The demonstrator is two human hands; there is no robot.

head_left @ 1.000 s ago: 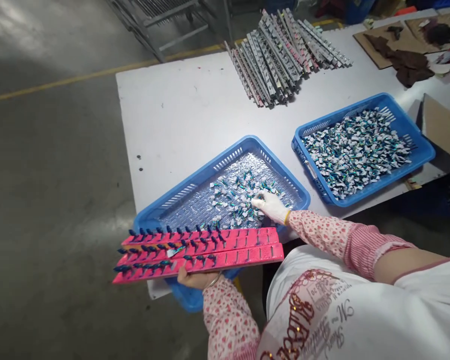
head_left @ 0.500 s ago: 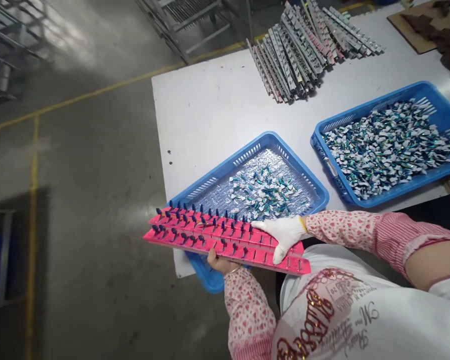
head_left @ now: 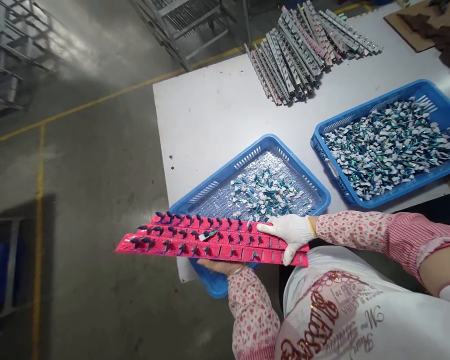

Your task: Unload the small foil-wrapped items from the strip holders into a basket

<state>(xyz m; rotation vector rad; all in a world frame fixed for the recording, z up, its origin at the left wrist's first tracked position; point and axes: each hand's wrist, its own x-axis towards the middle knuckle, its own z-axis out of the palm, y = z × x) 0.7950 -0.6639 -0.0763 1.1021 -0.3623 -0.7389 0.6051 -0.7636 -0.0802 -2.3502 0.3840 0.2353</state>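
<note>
Several long pink strips (head_left: 210, 251), lying side by side, span both hands. Rows of small dark blue pieces stand up from slots in them; some slots toward the right end hold none. My left hand (head_left: 219, 266), bare, supports the strips from below at the near edge, its fingers mostly hidden under them. Wearing a white glove, my right hand (head_left: 290, 231) grips the right end from above, thumb over the near strip. One shiny blue-green piece with a white tag (head_left: 209, 234) lies loose across the strips. Beneath is a blue basket (head_left: 210, 187) holding tagged pieces (head_left: 268, 195).
A second blue basket (head_left: 332, 167), heaped with tagged pieces, stands to the right on the white table (head_left: 202, 115). Many grey strips (head_left: 292, 55) are piled at the back. Brown cloth (head_left: 435, 35) lies on a board at far right. Metal racks (head_left: 183, 25) stand beyond the table.
The strips have tilted so their top faces show more, and their left end has swung toward the left and down. The loose tagged piece now shows clearly on them.
</note>
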